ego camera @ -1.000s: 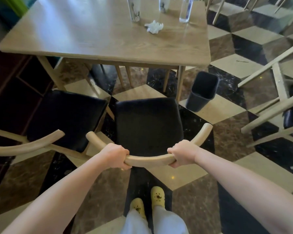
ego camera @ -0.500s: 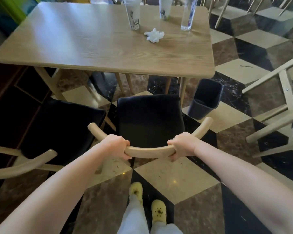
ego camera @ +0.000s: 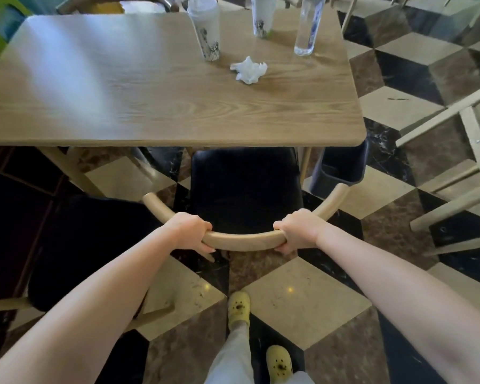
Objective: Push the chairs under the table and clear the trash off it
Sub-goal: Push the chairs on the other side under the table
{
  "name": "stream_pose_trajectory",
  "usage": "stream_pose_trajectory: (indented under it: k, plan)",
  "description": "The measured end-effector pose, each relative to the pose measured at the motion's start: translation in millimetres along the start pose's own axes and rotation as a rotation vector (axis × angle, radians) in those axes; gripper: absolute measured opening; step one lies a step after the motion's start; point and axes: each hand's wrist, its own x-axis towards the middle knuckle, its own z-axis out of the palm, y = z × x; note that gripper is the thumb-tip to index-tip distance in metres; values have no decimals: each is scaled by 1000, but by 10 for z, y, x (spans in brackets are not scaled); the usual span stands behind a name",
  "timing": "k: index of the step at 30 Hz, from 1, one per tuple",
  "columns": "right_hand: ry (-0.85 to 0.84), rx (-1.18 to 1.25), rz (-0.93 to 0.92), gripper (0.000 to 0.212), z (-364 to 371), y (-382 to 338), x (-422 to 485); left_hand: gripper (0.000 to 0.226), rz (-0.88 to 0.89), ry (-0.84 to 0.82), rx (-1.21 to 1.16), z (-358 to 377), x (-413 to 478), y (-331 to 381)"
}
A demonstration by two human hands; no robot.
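My left hand (ego camera: 190, 231) and my right hand (ego camera: 298, 231) both grip the curved wooden backrest (ego camera: 243, 239) of a chair with a black seat (ego camera: 245, 187). The front of that seat sits under the near edge of the wooden table (ego camera: 150, 106). On the table lie a crumpled white napkin (ego camera: 249, 70), two white paper cups (ego camera: 207, 30) (ego camera: 262, 15) and a clear plastic bottle (ego camera: 306, 26). A second black-seated chair (ego camera: 89, 245) stands to the left, out from under the table.
A dark bin (ego camera: 338, 169) stands on the checkered floor by the table's right front leg. Pale wooden chair frames (ego camera: 460, 173) crowd the right side. More chairs stand behind the table. My yellow shoes (ego camera: 239, 307) are just behind the gripped chair.
The chair has slid forward, its seat going from clear of the table to partly under the edge. I have stepped closer, so the table looms larger. Both hands kept their grip.
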Motion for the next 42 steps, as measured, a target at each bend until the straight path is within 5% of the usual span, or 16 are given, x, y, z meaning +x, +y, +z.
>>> stream_pose_trajectory:
  k: [27, 42]
  plan:
    - [46, -6, 67, 39, -128, 303, 682, 68, 68, -8, -29, -256, 684, -714]
    - [-280, 423, 280, 45, -218, 293, 756, 60, -8, -105, -164, -274, 644, -643]
